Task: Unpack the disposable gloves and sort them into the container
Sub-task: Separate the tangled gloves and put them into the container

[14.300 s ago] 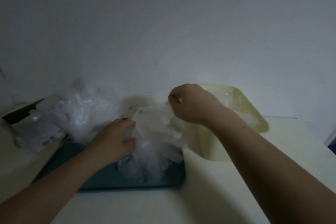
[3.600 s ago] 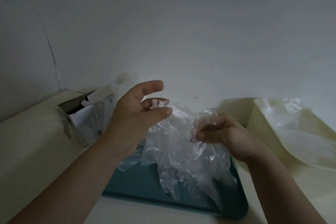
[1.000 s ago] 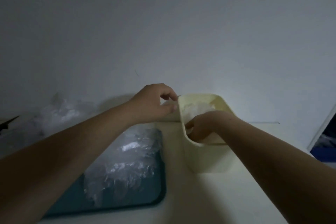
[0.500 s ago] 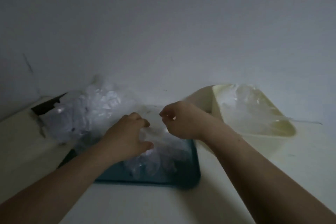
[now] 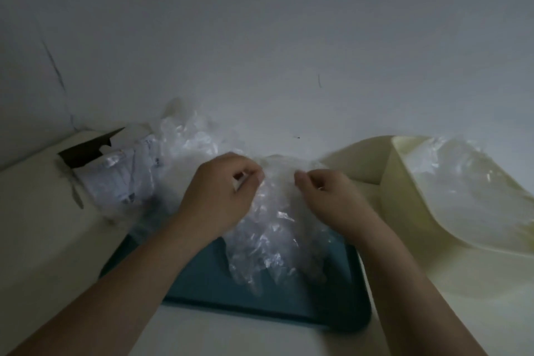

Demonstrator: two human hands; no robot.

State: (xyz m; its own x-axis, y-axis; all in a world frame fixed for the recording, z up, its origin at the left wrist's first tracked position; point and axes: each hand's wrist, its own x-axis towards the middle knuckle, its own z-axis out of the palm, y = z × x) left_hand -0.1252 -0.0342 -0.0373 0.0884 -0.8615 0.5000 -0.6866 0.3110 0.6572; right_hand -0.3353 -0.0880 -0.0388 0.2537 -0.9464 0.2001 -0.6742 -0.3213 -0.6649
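A clump of clear disposable gloves (image 5: 274,228) hangs over the teal tray (image 5: 260,309) in the middle. My left hand (image 5: 222,196) pinches its upper left edge with curled fingers. My right hand (image 5: 329,196) pinches the upper right edge. The cream container (image 5: 404,199) stands to the right, with clear gloves (image 5: 462,182) lying inside it. A further heap of clear gloves (image 5: 185,141) spills from the torn packaging (image 5: 124,179) at the back left.
An open cardboard box (image 5: 86,150) lies at the far left against the wall. The pale tabletop (image 5: 43,240) runs around the tray, and the white wall stands close behind everything.
Both hands have lifted a clump of gloves off the tray and now hold it up by its top edge. A second ago they were at the container.
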